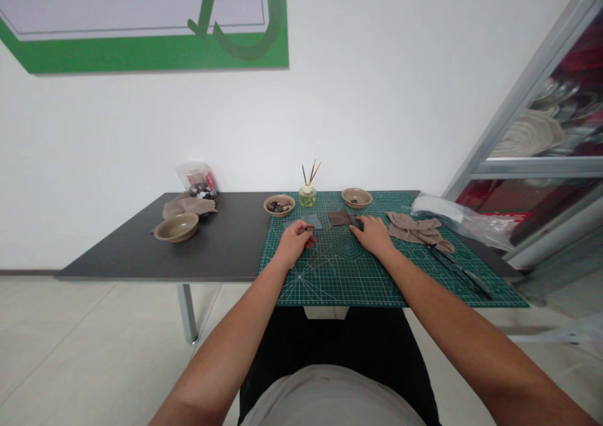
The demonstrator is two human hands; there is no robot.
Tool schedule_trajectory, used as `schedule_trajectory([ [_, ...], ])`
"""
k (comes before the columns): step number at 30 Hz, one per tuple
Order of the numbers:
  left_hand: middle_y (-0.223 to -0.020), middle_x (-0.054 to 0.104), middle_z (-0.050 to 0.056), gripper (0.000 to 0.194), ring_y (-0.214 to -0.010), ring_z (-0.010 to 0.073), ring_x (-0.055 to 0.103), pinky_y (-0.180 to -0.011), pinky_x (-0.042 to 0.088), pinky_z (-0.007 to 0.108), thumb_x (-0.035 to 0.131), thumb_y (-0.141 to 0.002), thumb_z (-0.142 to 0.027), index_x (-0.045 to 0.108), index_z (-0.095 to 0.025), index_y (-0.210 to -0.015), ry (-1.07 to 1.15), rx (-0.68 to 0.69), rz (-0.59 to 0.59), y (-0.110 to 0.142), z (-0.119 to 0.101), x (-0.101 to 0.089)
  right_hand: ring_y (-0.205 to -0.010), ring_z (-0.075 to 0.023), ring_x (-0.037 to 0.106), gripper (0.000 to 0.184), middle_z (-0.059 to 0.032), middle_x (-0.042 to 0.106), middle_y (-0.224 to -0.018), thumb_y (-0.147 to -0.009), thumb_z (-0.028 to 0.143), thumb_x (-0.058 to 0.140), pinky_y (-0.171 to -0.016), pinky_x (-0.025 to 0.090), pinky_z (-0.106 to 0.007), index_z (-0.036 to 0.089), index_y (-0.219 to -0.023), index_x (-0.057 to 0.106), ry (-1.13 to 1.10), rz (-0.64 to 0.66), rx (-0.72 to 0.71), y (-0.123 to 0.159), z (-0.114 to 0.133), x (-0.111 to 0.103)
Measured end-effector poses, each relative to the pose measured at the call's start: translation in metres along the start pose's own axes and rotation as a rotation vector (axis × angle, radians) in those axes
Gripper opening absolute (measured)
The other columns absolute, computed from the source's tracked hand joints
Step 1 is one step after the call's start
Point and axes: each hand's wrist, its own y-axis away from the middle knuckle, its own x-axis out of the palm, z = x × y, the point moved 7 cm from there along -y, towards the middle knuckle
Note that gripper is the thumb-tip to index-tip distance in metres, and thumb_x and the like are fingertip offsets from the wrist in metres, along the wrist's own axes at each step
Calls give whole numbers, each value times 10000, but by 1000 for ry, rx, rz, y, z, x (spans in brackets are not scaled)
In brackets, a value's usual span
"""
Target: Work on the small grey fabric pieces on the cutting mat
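Note:
My left hand (296,240) rests on the green cutting mat (358,275), fingers curled in a pinch around something small and dark I cannot make out, just in front of a grey fabric square (315,222). My right hand (372,233) lies on the mat to the right, fingers bent over a small dark object beside a brown fabric square (339,218). Behind them stand a bowl of dark stones (279,205), a reed diffuser jar (308,194) and an empty tan bowl (357,197).
The dark table (207,250) stands against a white wall. On its left are a tan bowl (176,227), crumpled beige cloth (188,207) and a tipped plastic jar (198,180). To the right lie beige cloth (414,229), scissors (459,269) and a plastic bag (452,215).

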Motion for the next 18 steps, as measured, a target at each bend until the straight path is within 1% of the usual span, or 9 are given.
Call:
schedule_trajectory([
  [3,-589,625,-24,112,-500,105,542,-505,376,215,587,-708,-240,566,-178,-798,3,6,-3,0,-1,0,-1037,-297,565,371,-153,677,-1144,-910,384,497,-915,411,-422,145,-1124,683,1,-9,-26,-1,1,-1],
  [6,-592,625,-23,111,-500,108,541,-505,378,217,591,-707,-238,568,-179,-798,1,13,-5,0,-1,0,-938,-284,610,326,-153,721,-967,-925,311,447,-848,428,-393,156,-963,731,27,2,-31,0,5,-5],
  [8,-589,624,-23,113,-498,108,538,-503,377,217,586,-710,-237,573,-178,-806,-1,11,-7,0,-1,0,-854,-272,632,333,-144,724,-876,-925,297,429,-783,437,-369,166,-886,733,11,-23,14,2,5,-12],
  [11,-587,626,-21,120,-497,109,538,-504,379,217,582,-711,-234,576,-175,-815,-5,5,-9,0,0,-1,-775,-248,647,311,-117,726,-852,-912,315,443,-726,440,-334,170,-931,718,-125,-154,117,6,-3,-29],
  [14,-587,626,-23,119,-499,107,538,-505,377,215,585,-709,-236,570,-175,-810,-3,8,-9,0,-1,-1,-758,-238,649,314,-99,725,-812,-894,340,462,-720,446,-320,157,-955,711,-281,-266,195,9,-15,-40],
  [16,-587,624,-24,122,-499,105,535,-505,374,213,584,-711,-239,569,-174,-813,3,8,-8,0,0,-1,-746,-236,648,327,-101,726,-792,-886,350,467,-721,452,-322,144,-959,709,-347,-276,247,10,-22,-39],
  [18,-586,624,-24,128,-499,105,534,-505,375,214,585,-711,-241,570,-173,-818,3,5,-7,0,0,-1,-759,-238,651,338,-111,732,-829,-867,370,498,-725,459,-326,139,-1000,705,-368,-249,286,9,-27,-34],
])
